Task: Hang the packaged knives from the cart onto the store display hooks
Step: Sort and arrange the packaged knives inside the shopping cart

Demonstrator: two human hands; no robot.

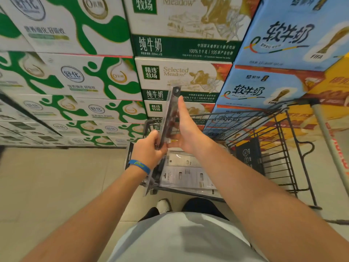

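Observation:
A long packaged knife (171,110) stands nearly upright, edge-on to me, above the black wire cart (279,148). My left hand (149,148), with a blue wristband, grips the package's lower end. My right hand (186,127) lies flat against its right side, fingers straight and pointing up. More packaged knives (187,173) lie flat in the cart's basket below both hands, with another package (151,178) leaning at the basket's left edge. No display hooks are in view.
Stacked milk cartons fill the wall ahead: green and white ones (75,76) at left, Selected Meadow boxes (181,76) in the middle, blue ones (264,87) at right. The cart handle (328,137) runs down the right side. Tiled floor (56,182) lies at left.

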